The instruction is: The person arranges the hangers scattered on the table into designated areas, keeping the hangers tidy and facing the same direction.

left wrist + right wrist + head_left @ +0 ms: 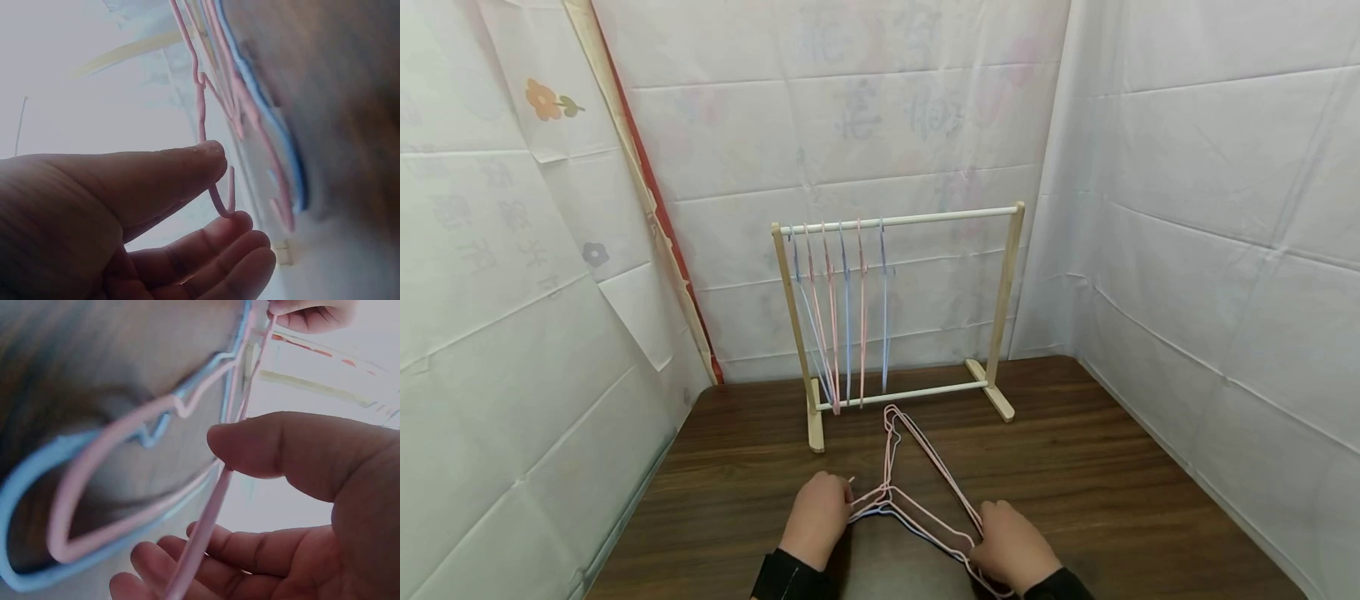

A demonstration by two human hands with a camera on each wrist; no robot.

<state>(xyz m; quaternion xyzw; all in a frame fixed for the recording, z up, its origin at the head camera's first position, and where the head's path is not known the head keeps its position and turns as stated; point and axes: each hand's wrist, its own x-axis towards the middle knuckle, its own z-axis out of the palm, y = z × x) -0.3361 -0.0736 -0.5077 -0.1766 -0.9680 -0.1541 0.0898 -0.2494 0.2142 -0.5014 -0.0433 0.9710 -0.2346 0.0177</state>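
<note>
Between both hands is a pink clothes hanger (928,514), raised above other hangers on the table. My left hand (817,518) pinches its hook, the thumb pressed on the wire in the left wrist view. At the hanger's other end, my right hand (1017,546) grips the pink wire (203,536) between thumb and curled fingers. Below it lie a blue hanger (39,469) and another pink hanger (142,411), overlapping each other. How many hangers are in this pile is hard to tell.
Behind the hands stands a rack (940,217) with wooden posts and white rods. Several pink and blue hangers (847,333) hang on its left half. The brown table (1120,492) is bordered by white sheeting (1217,275) at the back and sides.
</note>
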